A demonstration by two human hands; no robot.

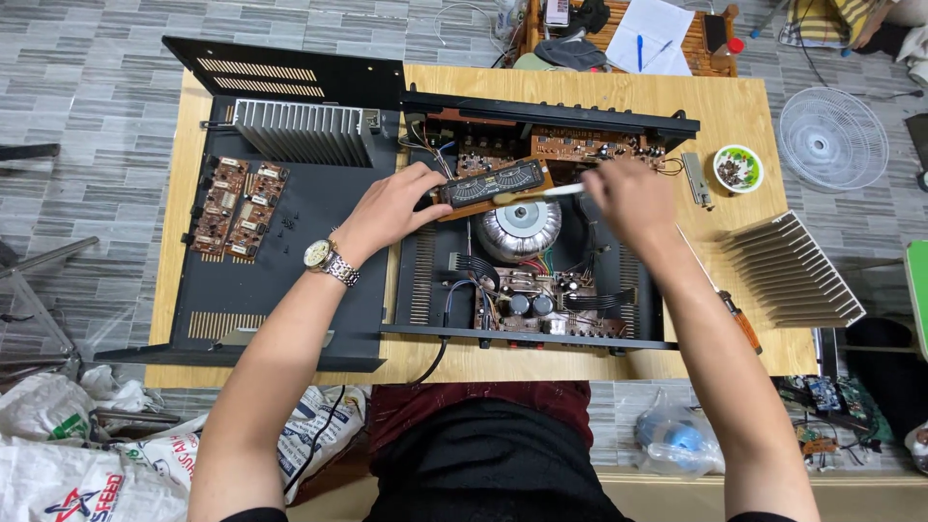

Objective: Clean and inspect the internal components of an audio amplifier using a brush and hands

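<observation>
An opened black amplifier chassis (pixel 416 290) lies on a wooden table (pixel 735 126). My left hand (pixel 391 205), with a metal watch on the wrist, grips the left end of a brown display board (pixel 493 184) lifted over the chassis. A small paintbrush (pixel 536 193) with a white handle is held in my right hand (pixel 628 198), its bristles resting on that board. Below the board sit a round silver transformer (pixel 520 232) and a circuit board with capacitors (pixel 527 302).
The removed black cover (pixel 290 261) lies on the left, carrying two small brown boards (pixel 237 205) and a finned heatsink (pixel 302 130). At the right are another heatsink (pixel 793 271), a bowl of screws (pixel 738 169), a screwdriver (pixel 739 319) and a floor fan (pixel 833 137).
</observation>
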